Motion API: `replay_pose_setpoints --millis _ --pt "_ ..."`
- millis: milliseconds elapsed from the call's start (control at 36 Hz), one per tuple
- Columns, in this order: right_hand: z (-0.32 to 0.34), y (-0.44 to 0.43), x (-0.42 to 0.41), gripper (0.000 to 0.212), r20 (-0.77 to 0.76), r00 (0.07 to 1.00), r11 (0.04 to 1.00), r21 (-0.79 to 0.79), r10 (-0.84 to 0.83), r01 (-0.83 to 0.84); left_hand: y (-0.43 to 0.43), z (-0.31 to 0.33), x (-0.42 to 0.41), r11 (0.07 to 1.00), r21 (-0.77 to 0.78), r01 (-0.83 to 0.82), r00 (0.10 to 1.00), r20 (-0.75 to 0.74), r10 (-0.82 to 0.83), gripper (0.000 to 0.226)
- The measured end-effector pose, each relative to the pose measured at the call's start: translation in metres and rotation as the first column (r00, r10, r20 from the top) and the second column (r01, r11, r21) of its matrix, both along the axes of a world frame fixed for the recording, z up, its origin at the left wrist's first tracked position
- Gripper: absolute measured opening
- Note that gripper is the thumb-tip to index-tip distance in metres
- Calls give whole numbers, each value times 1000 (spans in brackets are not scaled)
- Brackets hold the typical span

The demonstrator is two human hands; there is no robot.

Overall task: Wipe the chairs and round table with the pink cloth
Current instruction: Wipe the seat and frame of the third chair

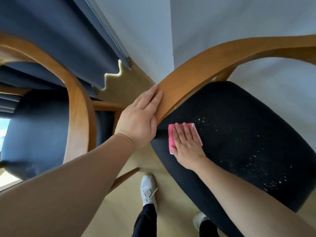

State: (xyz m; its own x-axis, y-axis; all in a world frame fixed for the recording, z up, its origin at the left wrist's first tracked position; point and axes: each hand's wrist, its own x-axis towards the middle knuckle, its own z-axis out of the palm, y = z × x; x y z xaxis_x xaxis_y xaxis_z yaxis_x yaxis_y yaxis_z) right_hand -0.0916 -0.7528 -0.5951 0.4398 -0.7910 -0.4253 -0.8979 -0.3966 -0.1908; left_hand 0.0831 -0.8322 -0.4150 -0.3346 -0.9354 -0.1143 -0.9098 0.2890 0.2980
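While the left hand (138, 120) lies flat on the chair (188, 69) back, fingers together, gripping nothing, the right hand (187, 146) presses the cloth (171, 134) open-palmed onto the seat (248, 142). White specks (273, 178) dot it.

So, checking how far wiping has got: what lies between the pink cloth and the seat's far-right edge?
Head view: black seat fabric scattered with white specks, beyond the pink cloth.

Pale grey walls (239, 23) are meeting in a corner at the top. Dark blue curtains (59, 40) are hanging along the left, their wavy hem sitting just above the light wooden floor (171, 219). Daylight is showing under that hem and coming in through a window (4, 127) at the far left edge.
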Motion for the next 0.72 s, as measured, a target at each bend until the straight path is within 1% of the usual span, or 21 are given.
replay_pose_setpoints --millis 83,194,222,278,306,389,472,556,611,667,722 --pt "-3 -9 5 74 25 999 999 -25 -26 26 0 -2 2 1000 -16 8 1000 -29 -9 55" --pt "-5 -40 26 80 51 996 996 -52 -67 69 -1 -4 2 999 -33 24 998 -54 -26 56" --pt "-4 -48 33 79 59 995 995 -55 -76 79 -1 -5 3 999 -35 27 998 -57 -29 56" --pt "-4 -60 44 63 89 990 990 -78 -108 115 -1 -6 4 999 -40 29 998 -57 -31 56" --pt "-5 -64 49 59 92 988 989 -74 -123 130 -1 -7 4 999 -43 28 998 -57 -30 56" --pt "-7 -65 57 66 75 989 990 -52 -128 132 -1 -7 4 999 -44 25 998 -58 -27 54" --pt "-10 -59 56 68 67 993 993 -64 -97 101 -1 -7 4 999 -46 26 998 -51 -28 53" --pt "-7 -46 56 61 124 990 989 -123 -71 86 -1 -7 4 998 -48 45 998 -47 -47 53" --pt "-7 -29 55 56 169 986 985 -170 -1 30 -2 -6 3 995 -56 83 995 -44 -85 53" --pt "-9 -9 50 59 206 975 981 -189 80 -41 -2 -6 3 988 -70 136 989 -45 -139 53" --pt "-12 12 43 63 204 968 975 -193 147 -107 -3 -6 3 979 -87 182 982 -43 -186 54"
